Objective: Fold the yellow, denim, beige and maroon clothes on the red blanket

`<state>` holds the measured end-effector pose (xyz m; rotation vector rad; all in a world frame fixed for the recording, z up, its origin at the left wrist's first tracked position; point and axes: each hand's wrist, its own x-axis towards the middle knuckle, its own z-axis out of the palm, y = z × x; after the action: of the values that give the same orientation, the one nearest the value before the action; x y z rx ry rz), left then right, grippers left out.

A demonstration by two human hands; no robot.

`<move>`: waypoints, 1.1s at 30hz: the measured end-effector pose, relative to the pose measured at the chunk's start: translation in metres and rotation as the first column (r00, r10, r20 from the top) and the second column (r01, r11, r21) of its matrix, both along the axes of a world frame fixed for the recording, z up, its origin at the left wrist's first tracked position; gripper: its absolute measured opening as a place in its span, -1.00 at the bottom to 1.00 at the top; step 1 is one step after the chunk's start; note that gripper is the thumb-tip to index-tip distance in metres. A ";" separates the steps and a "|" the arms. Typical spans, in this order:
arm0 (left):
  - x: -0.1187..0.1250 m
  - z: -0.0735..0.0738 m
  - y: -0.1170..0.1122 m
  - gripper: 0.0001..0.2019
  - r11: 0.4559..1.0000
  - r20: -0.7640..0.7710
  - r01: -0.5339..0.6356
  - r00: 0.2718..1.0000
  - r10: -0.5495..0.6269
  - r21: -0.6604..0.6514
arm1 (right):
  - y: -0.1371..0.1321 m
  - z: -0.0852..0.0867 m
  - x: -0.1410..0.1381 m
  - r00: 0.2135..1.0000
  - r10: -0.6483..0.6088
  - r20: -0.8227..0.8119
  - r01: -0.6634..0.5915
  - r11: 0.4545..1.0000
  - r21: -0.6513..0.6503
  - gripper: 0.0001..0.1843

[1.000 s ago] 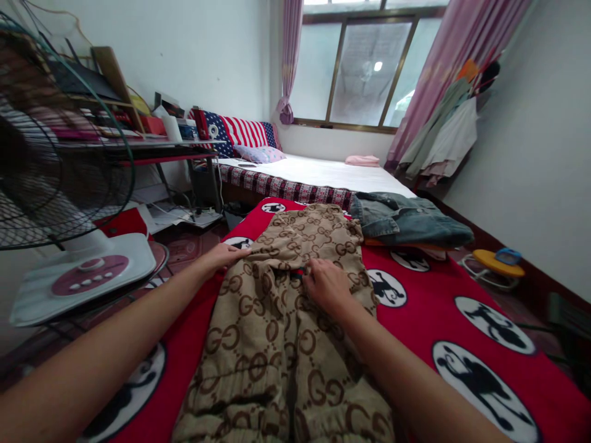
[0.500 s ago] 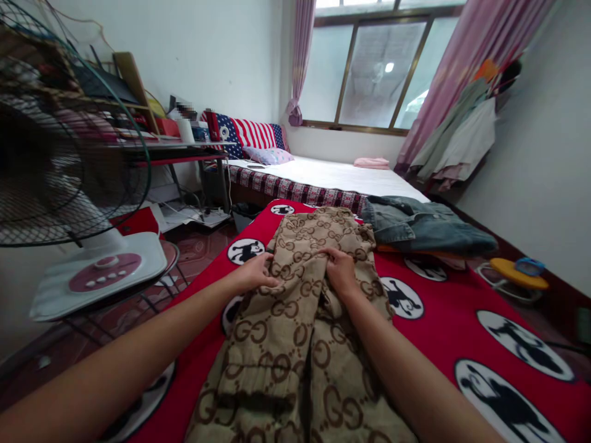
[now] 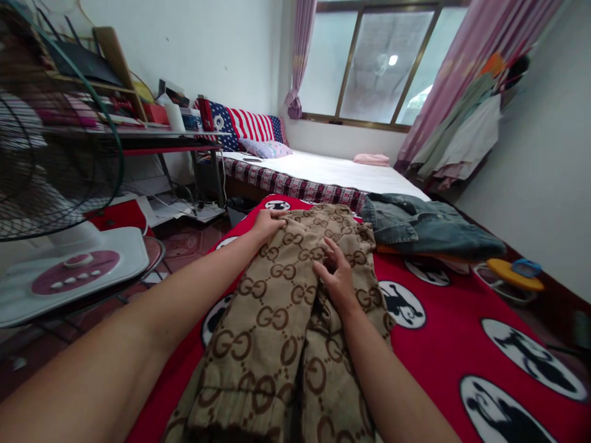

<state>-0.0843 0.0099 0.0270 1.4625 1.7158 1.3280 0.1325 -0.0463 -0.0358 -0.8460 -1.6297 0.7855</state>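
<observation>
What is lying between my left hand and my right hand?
In the head view, the tan patterned garment lies between the left hand and right hand.

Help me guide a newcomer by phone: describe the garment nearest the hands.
Start at the white bed below the window, then come forward to the red cloth with black figures in white ovals. The garment lies lengthwise on that cloth, left of the folded denim. Unlike the faded blue denim, it is tan, covered in brown G-shaped letters.

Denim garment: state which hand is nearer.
Right. The right hand is over the tan monogrammed garment, left of the denim garment; the left hand is farther off, at the tan one's left edge.
</observation>
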 end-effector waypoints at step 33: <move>0.010 -0.018 -0.214 -0.63 0.726 -0.509 0.589 0.530 -0.678 -0.354 | 0.008 -0.005 0.002 0.955 -0.256 0.153 0.222 0.953 0.206 -0.63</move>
<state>-0.0738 -0.2037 0.0086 2.3002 1.2962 0.3177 0.1342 -0.0382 -0.0409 -0.9788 -1.6869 0.3885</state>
